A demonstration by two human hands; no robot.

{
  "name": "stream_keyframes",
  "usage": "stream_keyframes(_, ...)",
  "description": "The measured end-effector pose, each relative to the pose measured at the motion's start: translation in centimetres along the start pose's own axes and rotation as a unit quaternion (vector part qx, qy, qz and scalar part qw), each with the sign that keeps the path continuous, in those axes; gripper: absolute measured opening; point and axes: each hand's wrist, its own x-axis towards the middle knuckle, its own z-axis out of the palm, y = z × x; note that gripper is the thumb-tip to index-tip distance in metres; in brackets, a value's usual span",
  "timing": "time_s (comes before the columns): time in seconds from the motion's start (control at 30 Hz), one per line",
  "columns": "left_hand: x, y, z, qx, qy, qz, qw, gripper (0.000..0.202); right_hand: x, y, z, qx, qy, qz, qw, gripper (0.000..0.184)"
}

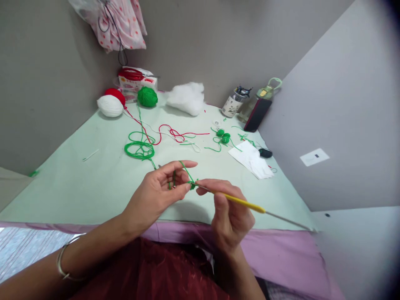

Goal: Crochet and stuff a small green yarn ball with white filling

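My left hand (162,189) pinches a small green crochet piece (191,185) between thumb and fingers, with green yarn looped over the raised forefinger. My right hand (228,212) grips a yellow-handled crochet hook (246,203), its tip at the green piece and its metal end pointing right. The green yarn strand runs back to a loose green pile (140,148) on the pale green table (78,179).
At the back lie a white yarn ball (109,106), a red ball (115,94), a green ball (147,96), white stuffing (186,98), a jar (233,104) and a phone (257,115). Small green crocheted pieces (223,136) and white paper (252,160) lie to the right.
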Motion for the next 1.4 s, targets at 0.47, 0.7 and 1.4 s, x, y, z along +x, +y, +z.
stream_keyframes(0.47, -0.2, -0.1, 0.3, 0.065, 0.052, 0.030, 0.996, 0.044, -0.9, 1.0, 0.4, -0.149, -0.002, -0.176, 0.973, 0.025)
stream_keyframes(0.7, -0.3, 0.0, 0.2, 0.054, 0.036, 0.026, 0.998, 0.041, -0.6, 0.7, 0.2, -0.069, 0.017, -0.092, 0.993, 0.026)
stream_keyframes(1.4, 0.0, -0.2, 0.1, -0.121, -0.032, -0.049, 0.991, 0.038, 0.3, 0.4, 1.6, 0.056, 0.053, 0.049, 0.996, 0.023)
